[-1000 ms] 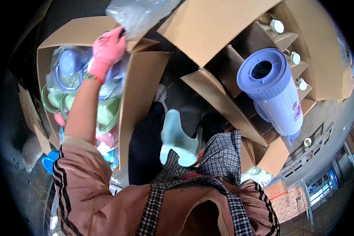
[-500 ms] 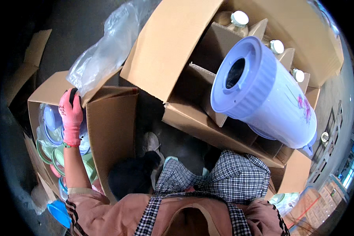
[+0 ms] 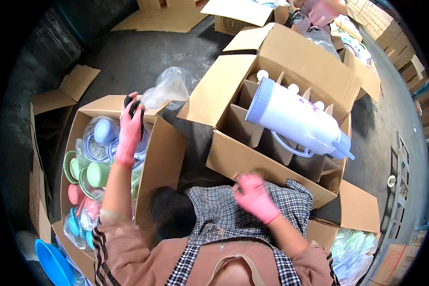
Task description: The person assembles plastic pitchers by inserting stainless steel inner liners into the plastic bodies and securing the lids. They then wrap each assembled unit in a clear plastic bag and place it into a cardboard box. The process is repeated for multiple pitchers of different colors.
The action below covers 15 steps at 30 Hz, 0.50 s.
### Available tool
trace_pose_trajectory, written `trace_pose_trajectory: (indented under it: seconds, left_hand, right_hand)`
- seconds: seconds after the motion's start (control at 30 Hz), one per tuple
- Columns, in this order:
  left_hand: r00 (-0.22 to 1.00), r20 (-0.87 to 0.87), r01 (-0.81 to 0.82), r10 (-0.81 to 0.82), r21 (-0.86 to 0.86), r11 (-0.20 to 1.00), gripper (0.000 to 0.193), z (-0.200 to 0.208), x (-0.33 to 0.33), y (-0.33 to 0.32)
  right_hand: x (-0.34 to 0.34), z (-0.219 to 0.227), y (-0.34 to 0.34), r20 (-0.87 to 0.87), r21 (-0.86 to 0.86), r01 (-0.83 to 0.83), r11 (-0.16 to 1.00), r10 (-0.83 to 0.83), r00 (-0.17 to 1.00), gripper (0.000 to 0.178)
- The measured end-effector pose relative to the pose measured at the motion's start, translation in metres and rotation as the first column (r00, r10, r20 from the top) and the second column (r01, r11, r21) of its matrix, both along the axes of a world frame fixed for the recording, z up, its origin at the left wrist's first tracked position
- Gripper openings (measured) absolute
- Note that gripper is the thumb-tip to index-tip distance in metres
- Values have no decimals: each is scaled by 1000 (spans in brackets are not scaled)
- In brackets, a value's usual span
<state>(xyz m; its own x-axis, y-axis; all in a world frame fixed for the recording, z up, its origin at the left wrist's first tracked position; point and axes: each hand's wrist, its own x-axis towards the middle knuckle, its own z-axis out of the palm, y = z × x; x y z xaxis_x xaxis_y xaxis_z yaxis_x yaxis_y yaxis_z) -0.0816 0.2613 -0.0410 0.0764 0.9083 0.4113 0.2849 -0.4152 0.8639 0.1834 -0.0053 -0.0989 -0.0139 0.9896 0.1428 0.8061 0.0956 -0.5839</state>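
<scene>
hands [image 3: 130, 127] [image 3: 256, 198] apart, left arm [image 3: 117, 190] outstretched

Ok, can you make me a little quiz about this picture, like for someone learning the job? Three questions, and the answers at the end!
1. Both hands wear pink gloves. Which is nearer the crumpled clear plastic bag?
a) the right one
b) the left one

2. True or false: the lavender-and-white plastic jug lies on its side across the open brown cardboard box with dividers.

3. How many round white caps can you count in that box, next to the jug?

Key:
1: b, the left hand.
2: true.
3: three.
</scene>
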Motion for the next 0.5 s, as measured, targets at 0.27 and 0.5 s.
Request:
trace_pose_trajectory:
  seconds: [0.27, 0.5]
  left_hand:
    - [955, -75, 246, -288, -345, 906, 17, 54, -11, -256]
    - [957, 14, 234, -288, -623, 746, 26, 11, -30, -305]
  right_hand:
    - [150, -10, 21, 608, -258, 508, 822, -270, 746, 58]
    - [158, -2, 20, 620, 0, 454, 891, -356, 699, 32]
